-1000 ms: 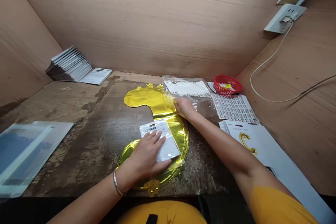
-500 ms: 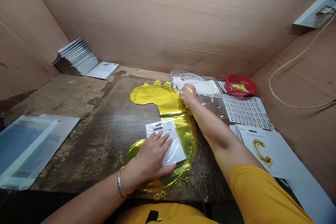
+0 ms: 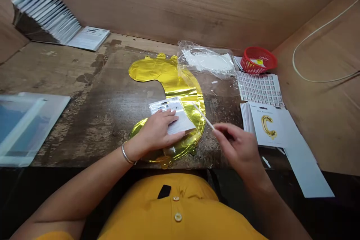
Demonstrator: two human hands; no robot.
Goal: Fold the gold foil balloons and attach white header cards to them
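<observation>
A flat gold foil balloon (image 3: 191, 82) in a curved letter shape lies on the dark table. On its lower half is a white printed card packet (image 3: 184, 122) in clear film, with a hang hole at the top. My left hand (image 3: 160, 129) rests on that packet, fingers stretched out, covering part of it. My right hand (image 3: 239, 144) pinches one end of a thin white straw (image 3: 204, 116), whose free end points up and left over the balloon's right edge. A clear plastic bag (image 3: 208, 60) with a bundle of white straws touches the balloon's top right.
A leaning row of packed cards (image 3: 49, 13) stands at the back left. Clear plastic sleeves (image 3: 30, 129) lie at the left edge. At right are a red basket (image 3: 254, 62), a sticker sheet (image 3: 260, 88) and foil balloon cards (image 3: 268, 125).
My right hand has come back from the straw bag toward me and now holds a white straw. My left hand stays on the packet. The head view has tilted downward.
</observation>
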